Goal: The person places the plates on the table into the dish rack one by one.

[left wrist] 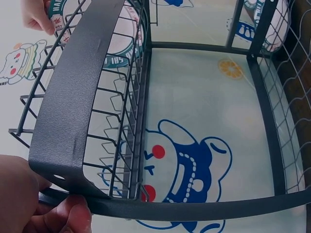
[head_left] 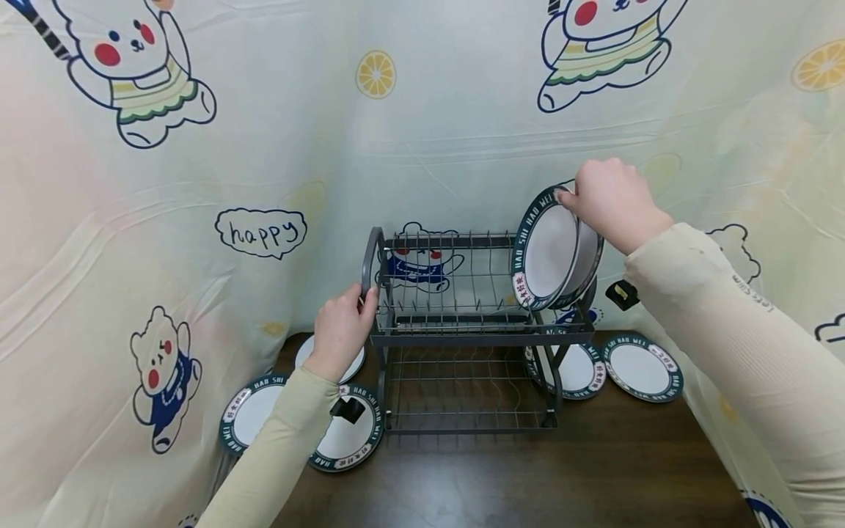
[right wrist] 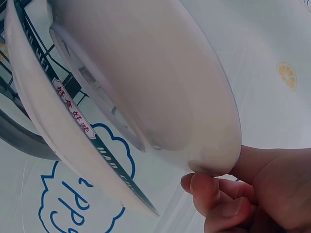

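A dark two-tier dish rack [head_left: 455,340] stands on the table. My left hand [head_left: 345,326] grips its left side frame, thumb and fingers round the dark bar [left wrist: 194,208] in the left wrist view. Two white plates with green lettered rims stand tilted at the upper tier's right end, a front plate [head_left: 548,249] overlapping a rear one [head_left: 587,268]. My right hand [head_left: 617,202] pinches a plate by its upper rim. In the right wrist view, the held plate's pale underside [right wrist: 155,73] fills the middle, with another plate [right wrist: 48,111] apart from it at left.
Several matching plates lie on the brown table [head_left: 495,484]: a left plate [head_left: 254,414] and a nearer one [head_left: 346,436] beside the rack, and a right plate [head_left: 640,367] with another beside it. A patterned cloth [head_left: 429,169] hangs behind and at both sides.
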A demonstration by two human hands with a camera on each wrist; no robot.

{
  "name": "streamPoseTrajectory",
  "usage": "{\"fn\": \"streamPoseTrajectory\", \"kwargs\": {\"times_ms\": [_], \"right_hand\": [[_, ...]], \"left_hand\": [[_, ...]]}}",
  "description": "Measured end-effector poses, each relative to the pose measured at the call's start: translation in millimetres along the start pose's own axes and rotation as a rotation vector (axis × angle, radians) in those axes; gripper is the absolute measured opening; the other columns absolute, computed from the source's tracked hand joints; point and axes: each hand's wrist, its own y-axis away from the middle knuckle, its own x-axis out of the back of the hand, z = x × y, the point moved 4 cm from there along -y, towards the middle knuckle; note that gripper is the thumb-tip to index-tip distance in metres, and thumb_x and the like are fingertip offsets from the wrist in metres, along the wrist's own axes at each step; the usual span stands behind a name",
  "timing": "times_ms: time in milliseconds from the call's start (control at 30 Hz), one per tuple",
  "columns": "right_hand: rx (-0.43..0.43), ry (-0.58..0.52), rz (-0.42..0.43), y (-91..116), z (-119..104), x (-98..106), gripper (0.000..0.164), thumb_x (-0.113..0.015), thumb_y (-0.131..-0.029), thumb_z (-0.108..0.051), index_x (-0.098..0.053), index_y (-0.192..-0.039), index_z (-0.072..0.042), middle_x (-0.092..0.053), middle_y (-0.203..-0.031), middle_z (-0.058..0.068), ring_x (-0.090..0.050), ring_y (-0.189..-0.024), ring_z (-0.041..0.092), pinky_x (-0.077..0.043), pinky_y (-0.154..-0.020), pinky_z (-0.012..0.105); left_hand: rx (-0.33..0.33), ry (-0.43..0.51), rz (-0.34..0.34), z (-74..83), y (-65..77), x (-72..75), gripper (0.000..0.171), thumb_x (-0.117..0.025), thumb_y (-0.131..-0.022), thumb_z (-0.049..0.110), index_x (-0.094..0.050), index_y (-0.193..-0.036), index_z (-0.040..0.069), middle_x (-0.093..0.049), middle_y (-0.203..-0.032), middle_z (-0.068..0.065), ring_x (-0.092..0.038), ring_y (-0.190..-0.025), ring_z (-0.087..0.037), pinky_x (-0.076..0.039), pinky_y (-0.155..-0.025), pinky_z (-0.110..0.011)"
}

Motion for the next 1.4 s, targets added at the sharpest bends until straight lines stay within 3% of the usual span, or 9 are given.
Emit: {"fn": "streamPoseTrajectory", "kwargs": {"times_ms": [600,800,1133,1400], "right_hand": [[0.022,0.017,0.045,2.0,0.6,0.3,0.044,-0.060,-0.106,-0.028,-0.069,-0.074,0.002,-0.059,-0.062,0.010,-0.056,-0.061,0.029,-0.043,-0.051,0.037],[0.010,-0.032,0.055,4.5,3.7,0.1,0.047,-0.055,-0.106,-0.030,-0.066,-0.072,0.001,-0.055,-0.060,0.009,-0.055,-0.059,0.028,-0.041,-0.049,0.034],[0.032,-0.052,0.164,14.3,11.8,8.9,0.044,-0.049,-0.107,-0.035,-0.068,-0.097,0.004,-0.068,-0.080,0.022,-0.058,-0.062,0.032,-0.042,-0.046,0.037],[0.054,-0.069,0.266,31.9,20.4,10.0,0.044,-0.045,-0.107,-0.034,-0.068,-0.101,0.003,-0.072,-0.085,0.024,-0.059,-0.060,0.033,-0.040,-0.045,0.038]], "left_hand": [[0.008,0.005,-0.002,-0.6,0.2,-0.9,0.033,-0.055,-0.109,0.028,-0.062,-0.087,0.004,-0.057,-0.063,-0.006,-0.048,-0.045,-0.017,-0.041,-0.045,-0.031],[0.010,0.005,-0.002,-0.9,0.5,-0.9,0.033,-0.055,-0.109,0.028,-0.062,-0.088,0.004,-0.057,-0.063,-0.006,-0.049,-0.046,-0.017,-0.042,-0.045,-0.031],[0.001,0.010,-0.001,0.0,0.2,-0.9,0.033,-0.055,-0.110,0.028,-0.062,-0.088,0.004,-0.057,-0.063,-0.005,-0.049,-0.046,-0.017,-0.042,-0.046,-0.031],[0.005,0.004,-0.002,-0.9,0.4,-0.7,0.034,-0.055,-0.110,0.029,-0.062,-0.088,0.004,-0.057,-0.064,-0.005,-0.049,-0.047,-0.017,-0.042,-0.046,-0.031]]}}
